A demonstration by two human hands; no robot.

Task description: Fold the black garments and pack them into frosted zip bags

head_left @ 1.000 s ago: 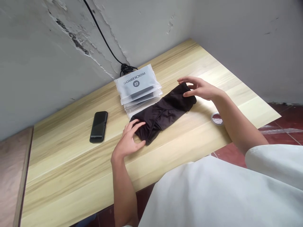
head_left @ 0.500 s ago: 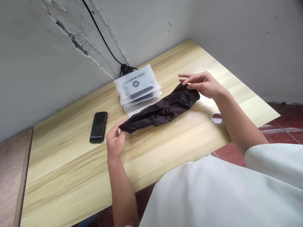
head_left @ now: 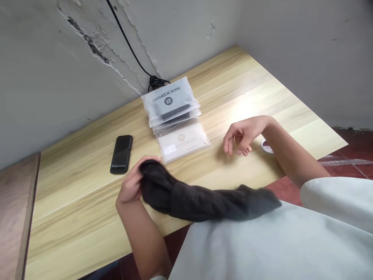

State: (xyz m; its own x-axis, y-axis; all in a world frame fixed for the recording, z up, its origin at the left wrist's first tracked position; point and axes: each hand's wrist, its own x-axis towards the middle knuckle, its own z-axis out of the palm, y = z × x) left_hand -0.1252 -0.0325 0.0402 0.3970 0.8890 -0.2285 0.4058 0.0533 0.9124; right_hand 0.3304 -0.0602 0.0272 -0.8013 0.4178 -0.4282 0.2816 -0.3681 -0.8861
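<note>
My left hand (head_left: 132, 182) grips one end of a long, tube-like black cloth garment (head_left: 201, 202), its fingers partly hidden behind the fabric. The garment's opening shows at that end. Its far end is blurred by motion and trails over the table's front edge, in front of my white clothing. My right hand (head_left: 239, 136) hovers above the table, fingers loosely bent and apart, with nothing in it. Between the hands and the wall lies a stack of frosted ROCKBROS bags (head_left: 171, 103). One flat ROCKBROS bag (head_left: 186, 142) sticks out from under the stack.
A black phone (head_left: 121, 154) lies on the wooden table (head_left: 72, 198) at the left. Beside my right forearm is a roll of tape (head_left: 265, 147), partly covered. A black cable (head_left: 128, 42) runs down the cracked wall to a coil behind the bags.
My right hand has let go of the garment and moved nearer to me. My left hand has swung the garment toward my body, uncovering the flat bag.
</note>
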